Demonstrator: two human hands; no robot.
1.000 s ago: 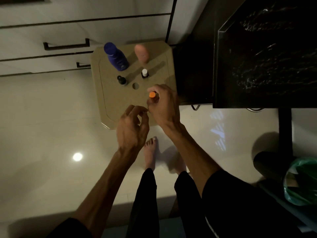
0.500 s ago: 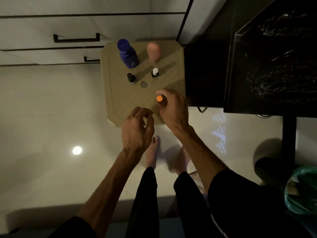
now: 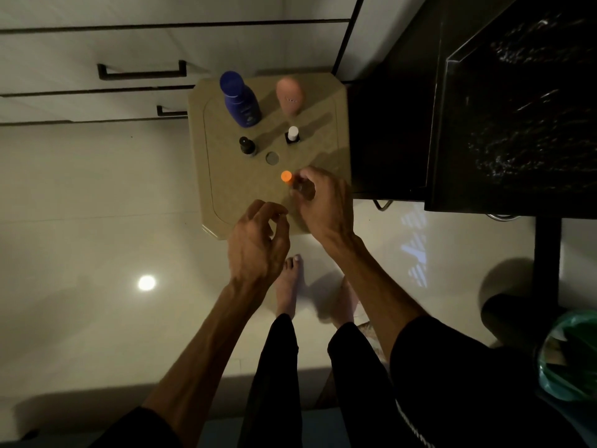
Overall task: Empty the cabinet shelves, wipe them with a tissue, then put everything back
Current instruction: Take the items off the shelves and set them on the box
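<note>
A tan stool (image 3: 226, 195) stands on the floor and bears a blue bottle (image 3: 239, 100), a pink bottle (image 3: 289, 96), a small black-capped bottle (image 3: 247, 145) and a small white-capped bottle (image 3: 293, 134). My right hand (image 3: 323, 202) grips a small orange-capped bottle (image 3: 287, 177) just above the stool's near right part. My left hand (image 3: 258, 240) hovers at the stool's near edge with loosely curled fingers, holding nothing.
White drawers with black handles (image 3: 142, 71) lie behind the stool. A dark cabinet (image 3: 510, 108) stands to the right. A green bag (image 3: 568, 357) sits at the lower right. My bare feet (image 3: 290, 286) are on the glossy floor in front of the stool.
The view has shifted, so the stool appears further right. My right hand still holds the orange-capped bottle low over the stool. My left hand stays beside it.
</note>
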